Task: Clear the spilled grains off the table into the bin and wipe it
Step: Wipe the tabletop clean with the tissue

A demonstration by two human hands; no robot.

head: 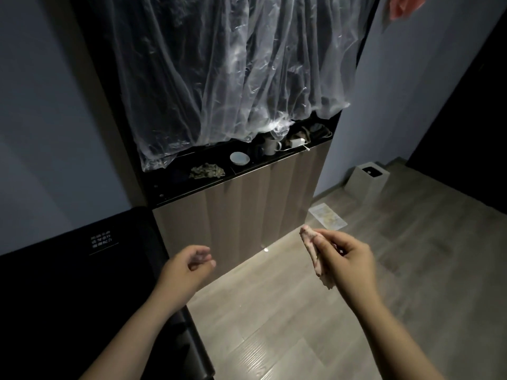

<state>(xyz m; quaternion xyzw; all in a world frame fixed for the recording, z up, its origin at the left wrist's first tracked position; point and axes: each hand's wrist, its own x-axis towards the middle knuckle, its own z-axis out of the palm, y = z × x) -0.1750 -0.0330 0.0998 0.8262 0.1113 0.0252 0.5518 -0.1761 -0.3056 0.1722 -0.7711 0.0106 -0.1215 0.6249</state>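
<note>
Above the wood-plank floor (274, 311), the left hand (192, 266) hangs loosely curled and empty. The right hand (348, 259) pinches a pinkish cloth (309, 240). Farther off, well apart from both, a heap of grains (207, 171) lies on the cabinet's dark ledge (170, 185) near a small bowl (239, 158). The bin (366, 182) stands by the far wall, its inside dark.

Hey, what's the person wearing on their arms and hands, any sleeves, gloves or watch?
Nothing that shows. The left hand and right hand are ungloved, and both forearms are bare down to the frame's bottom edge: no sleeve, watch or bracelet. The light is too dim to rule out a ring.
</note>
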